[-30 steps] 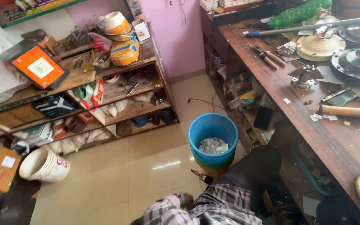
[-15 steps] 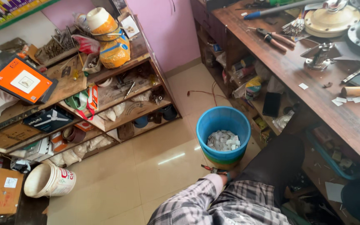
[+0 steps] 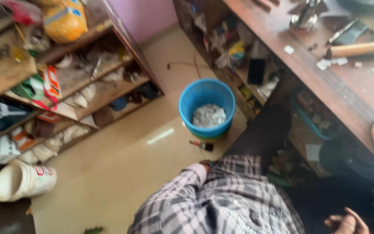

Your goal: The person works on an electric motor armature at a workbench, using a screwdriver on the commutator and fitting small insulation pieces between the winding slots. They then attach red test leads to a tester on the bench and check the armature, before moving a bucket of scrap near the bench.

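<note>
Blue bucket [image 3: 207, 108] stood on the floor [image 3: 122, 164], holding pale scraps. Left hand [image 3: 204, 167] (mostly hidden by its plaid sleeve [image 3: 174, 195]; grip cannot be told) reached toward a small tool [image 3: 202, 145] beside it, not yet touching. Right hand [image 3: 347, 223] rested loosely curled, empty.

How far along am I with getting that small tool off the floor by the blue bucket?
Done: left hand is down near the floor. In hand: nothing visible; the sleeve hides its grip, and the right hand lies open on the lap. Left: the tool lies by the bucket, apart from the hand.
</note>
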